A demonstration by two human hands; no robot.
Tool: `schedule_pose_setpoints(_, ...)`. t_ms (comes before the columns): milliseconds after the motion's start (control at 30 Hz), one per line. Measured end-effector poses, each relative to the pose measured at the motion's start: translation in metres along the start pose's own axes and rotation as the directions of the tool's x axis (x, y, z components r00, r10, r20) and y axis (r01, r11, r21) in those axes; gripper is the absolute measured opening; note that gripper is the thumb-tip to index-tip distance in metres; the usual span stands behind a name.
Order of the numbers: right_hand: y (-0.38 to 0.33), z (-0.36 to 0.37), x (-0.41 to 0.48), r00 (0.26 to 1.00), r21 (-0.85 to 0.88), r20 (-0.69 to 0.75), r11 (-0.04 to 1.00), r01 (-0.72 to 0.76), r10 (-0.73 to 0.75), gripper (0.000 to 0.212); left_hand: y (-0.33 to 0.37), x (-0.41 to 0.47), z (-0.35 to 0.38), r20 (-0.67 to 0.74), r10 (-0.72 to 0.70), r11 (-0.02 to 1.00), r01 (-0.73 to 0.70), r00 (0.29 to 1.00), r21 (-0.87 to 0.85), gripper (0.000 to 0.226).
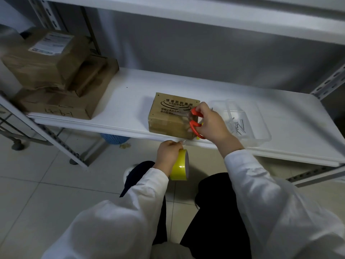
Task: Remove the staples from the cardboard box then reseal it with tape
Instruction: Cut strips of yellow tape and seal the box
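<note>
Head view: white shelf (130, 101), tiled floor (46, 184); left fingers (174, 144) grasp tape roll (180, 165), right fingers (202, 107) scissors (194, 125)

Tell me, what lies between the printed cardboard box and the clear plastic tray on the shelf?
The right hand, gripping orange-handled scissors, lies between the cardboard box and the clear plastic tray. The head view shows this.
</note>
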State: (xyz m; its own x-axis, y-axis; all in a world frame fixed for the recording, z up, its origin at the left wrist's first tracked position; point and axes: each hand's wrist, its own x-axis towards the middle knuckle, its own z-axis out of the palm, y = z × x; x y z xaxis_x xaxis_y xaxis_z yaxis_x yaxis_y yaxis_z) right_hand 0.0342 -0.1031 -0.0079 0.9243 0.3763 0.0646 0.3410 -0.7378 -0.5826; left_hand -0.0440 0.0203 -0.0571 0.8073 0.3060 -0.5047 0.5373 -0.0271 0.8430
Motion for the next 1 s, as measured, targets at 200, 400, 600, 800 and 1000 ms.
schedule_pose_setpoints(200, 0.003, -0.012, 0.001, 0.993, 0.032, 0.115, 0.999, -0.007, 0.003, 0.045, 0.002, -0.002, 0.003, 0.025, -0.005, 1.000, 0.004, 1.000, 0.014, 0.016)
schedule_pose_setpoints(400, 0.005, -0.010, 0.001, 0.995, 0.245, 0.067, 0.966, -0.082, 0.068, 0.051, 0.001, -0.003, -0.001, 0.015, -0.006, 1.000, 0.006, 1.000, 0.003, 0.016)
schedule_pose_setpoints(600, 0.007, -0.010, 0.004, 0.994, 0.307, 0.074, 0.947, -0.099, 0.080, 0.055, 0.004, -0.004, -0.003, 0.007, 0.009, 1.000, -0.009, 1.000, 0.005, 0.017)
schedule_pose_setpoints(800, 0.003, -0.004, -0.001, 0.990, 0.439, -0.061, 0.894, -0.090, 0.129, 0.047, 0.004, -0.005, -0.002, 0.014, 0.011, 1.000, -0.010, 1.000, -0.021, 0.017)
schedule_pose_setpoints(1000, 0.016, -0.014, -0.004, 0.808, 0.414, -0.284, 0.826, -0.382, 0.516, 0.038, 0.004, -0.004, -0.006, 0.017, 0.004, 0.998, -0.003, 1.000, -0.057, 0.019)
